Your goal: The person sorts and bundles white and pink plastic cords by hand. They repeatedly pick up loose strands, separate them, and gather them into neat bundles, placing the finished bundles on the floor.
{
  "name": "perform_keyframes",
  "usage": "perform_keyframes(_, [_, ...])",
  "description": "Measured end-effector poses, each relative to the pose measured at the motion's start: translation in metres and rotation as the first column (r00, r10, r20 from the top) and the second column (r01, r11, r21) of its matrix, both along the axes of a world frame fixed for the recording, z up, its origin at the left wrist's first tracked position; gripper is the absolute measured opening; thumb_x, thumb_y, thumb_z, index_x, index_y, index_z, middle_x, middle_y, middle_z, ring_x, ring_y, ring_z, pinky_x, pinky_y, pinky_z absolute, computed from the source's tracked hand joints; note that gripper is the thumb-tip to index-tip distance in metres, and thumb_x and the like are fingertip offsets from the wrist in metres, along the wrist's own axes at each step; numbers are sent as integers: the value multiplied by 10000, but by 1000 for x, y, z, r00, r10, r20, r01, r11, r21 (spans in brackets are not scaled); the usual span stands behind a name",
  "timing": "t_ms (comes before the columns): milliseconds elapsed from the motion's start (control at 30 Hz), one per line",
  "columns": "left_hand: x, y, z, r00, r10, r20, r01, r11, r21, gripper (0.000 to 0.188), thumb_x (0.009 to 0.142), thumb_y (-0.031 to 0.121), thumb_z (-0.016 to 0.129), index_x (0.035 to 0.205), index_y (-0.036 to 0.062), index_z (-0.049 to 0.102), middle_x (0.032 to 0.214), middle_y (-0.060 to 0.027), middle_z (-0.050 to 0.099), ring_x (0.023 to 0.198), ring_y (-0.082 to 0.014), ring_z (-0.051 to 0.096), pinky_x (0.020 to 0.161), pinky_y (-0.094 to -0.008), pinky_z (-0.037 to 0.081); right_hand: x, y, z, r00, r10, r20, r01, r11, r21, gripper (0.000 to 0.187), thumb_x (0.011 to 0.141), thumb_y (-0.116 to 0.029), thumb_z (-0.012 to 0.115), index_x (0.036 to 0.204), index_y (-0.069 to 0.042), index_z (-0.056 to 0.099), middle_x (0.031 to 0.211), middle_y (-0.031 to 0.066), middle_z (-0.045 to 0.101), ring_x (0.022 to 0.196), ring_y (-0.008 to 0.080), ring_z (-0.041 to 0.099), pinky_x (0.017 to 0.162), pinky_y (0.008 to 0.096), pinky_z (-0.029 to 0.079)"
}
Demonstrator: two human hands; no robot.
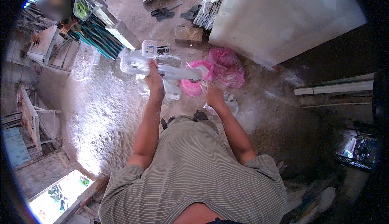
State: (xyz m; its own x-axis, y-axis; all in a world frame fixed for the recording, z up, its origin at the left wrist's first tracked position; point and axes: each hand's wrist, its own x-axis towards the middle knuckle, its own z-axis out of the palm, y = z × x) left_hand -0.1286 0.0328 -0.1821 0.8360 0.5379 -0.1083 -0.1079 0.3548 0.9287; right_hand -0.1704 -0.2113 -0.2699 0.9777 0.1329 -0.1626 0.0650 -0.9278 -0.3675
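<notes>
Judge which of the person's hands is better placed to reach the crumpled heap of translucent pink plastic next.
Probably the right hand: it is just below and left of the pink plastic heap. The left hand is farther away, gripping the long, shiny whitish bundle of strands.

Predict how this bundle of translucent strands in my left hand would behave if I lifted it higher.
The translucent strand bundle would probably be floppy, since its end curls into loops beyond your left hand. It may feel slippery, judging by its sheen, and its fine strands could tangle.
</notes>
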Motion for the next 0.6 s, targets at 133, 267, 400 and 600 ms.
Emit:
perform_keyframes(133, [8,27,50,936,296,-191,-315,946,-75,277,1018,369,518,882,141,600,824,51,504,786,-79,483,755,-260,436,-9,-69,-61,954,-94,-285,35,978,-206,287,855,-216,526,1033,-40,667,971,230,685,917,406,665,823,517,508])
perform_keyframes(267, [27,92,63,980,146,138,-132,986,-106,302,977,421,572,1033,133,643,890,25,603,822,-98,561,765,-279,451,-57,-209,-148,972,-131,-196,68,952,-298,411,900,-359,539,1098,-21,664,1109,210,669,1015,365,648,857,490,499])
perform_keyframes(400, [22,103,73,968,37,247,-28,999,-42,262,1010,365,532,875,144,573,857,38,558,825,-99,533,780,-284,431,-40,-193,-90,772,-585,-248,633,741,224,402,936,-372,547,1124,-32,649,1133,235,636,1025,414,614,894,472,483])
perform_keyframes(600, [22,87,70,978,-18,209,43,992,-116,291,1013,325,543,784,153,487,782,32,499,736,-82,467,690,-251,384,-35,-158,-34,853,-522,18,498,823,272,403,948,-367,542,1074,2,642,1000,237,655,940,448,610,860,496,479])
